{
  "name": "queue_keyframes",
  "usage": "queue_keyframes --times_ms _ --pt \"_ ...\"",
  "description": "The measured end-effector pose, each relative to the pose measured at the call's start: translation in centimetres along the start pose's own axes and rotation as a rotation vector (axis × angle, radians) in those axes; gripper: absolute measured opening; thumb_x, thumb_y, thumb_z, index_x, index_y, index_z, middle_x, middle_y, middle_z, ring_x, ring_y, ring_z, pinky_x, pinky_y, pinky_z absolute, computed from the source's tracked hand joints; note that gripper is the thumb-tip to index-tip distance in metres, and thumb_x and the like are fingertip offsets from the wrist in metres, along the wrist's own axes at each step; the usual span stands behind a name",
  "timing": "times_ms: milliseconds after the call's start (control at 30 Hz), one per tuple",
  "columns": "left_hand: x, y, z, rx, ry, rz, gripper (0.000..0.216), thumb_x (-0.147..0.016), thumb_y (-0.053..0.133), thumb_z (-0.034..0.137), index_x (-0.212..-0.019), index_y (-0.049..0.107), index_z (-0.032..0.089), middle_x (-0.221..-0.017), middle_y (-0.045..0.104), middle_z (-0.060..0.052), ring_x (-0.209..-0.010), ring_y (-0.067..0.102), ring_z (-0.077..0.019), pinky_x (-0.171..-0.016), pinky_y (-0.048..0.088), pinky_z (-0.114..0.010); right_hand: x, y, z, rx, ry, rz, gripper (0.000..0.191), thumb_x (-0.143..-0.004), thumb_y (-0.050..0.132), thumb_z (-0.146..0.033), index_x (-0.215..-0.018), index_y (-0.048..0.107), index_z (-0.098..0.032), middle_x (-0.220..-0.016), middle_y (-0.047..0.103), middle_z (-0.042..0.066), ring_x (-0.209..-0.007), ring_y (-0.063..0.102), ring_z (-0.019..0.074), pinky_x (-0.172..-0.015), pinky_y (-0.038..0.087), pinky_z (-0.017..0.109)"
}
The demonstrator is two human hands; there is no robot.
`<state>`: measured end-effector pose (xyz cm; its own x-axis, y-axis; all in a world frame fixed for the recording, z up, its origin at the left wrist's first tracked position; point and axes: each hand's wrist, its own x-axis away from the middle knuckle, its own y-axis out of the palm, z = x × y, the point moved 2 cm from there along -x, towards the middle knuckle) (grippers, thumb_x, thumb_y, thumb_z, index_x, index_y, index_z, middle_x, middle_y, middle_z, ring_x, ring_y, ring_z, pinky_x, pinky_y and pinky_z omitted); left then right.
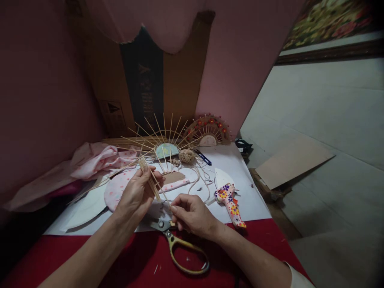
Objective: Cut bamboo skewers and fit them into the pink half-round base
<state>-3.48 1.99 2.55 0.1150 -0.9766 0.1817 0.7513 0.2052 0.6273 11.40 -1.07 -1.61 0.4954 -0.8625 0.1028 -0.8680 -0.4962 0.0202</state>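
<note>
Clasping a slim bundle of straight, pale wooden sticks [155, 192], the left hand [138, 190] hangs over the white paper sheet [255, 204]; from here I see the right hand [192, 214] pinching 1 thin tan stick [163, 195] by its near end. Yellow-handled metal scissors [169, 237] lie below; beyond sits a round brown twine ball [186, 156].

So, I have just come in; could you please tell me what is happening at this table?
A person's left hand holds a bundle of thin sticks, while the right hand pinches the near end of a single stick. Beyond the hands, a few sticks fan out from a cardboard piece with a dotted pink edge. Farther back are a ball of twine and a green half-round piece with many sticks spread around it. Scissors lie close by the right hand.
</note>
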Motion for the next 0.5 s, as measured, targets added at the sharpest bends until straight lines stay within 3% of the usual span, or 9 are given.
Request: queue_keyframes --times_ms 233,500 --pt "0.2 0.1 -0.5 0.013 -0.001 -0.023 0.013 -0.088 0.044 0.011 -0.083 0.055 0.015 -0.059 0.065 -0.003 -0.059 0.065 -0.0154 -0.060 0.054 -0.027 -0.8 0.6 0.0 -0.177 -0.005 0.063 0.032 -0.072 0.065 -0.042 -0.085 0.048 -0.017 -0.054 0.059 -0.006 -0.034 0.049 0.0063 -0.027 0.033 0.012" --pt "0.7 0.4 -1.3 0.026 -0.036 -0.080 0.013 -0.089 0.042 0.012 -0.083 0.054 0.014 -0.061 0.066 -0.003 -0.061 0.066 -0.0150 -0.064 0.055 -0.028 -1.2 0.8 0.1 -0.210 -0.044 0.077 0.030 -0.073 0.066 -0.039 -0.078 0.046 -0.017 -0.054 0.060 -0.005 -0.035 0.051 0.0057 -0.027 0.035 0.011"
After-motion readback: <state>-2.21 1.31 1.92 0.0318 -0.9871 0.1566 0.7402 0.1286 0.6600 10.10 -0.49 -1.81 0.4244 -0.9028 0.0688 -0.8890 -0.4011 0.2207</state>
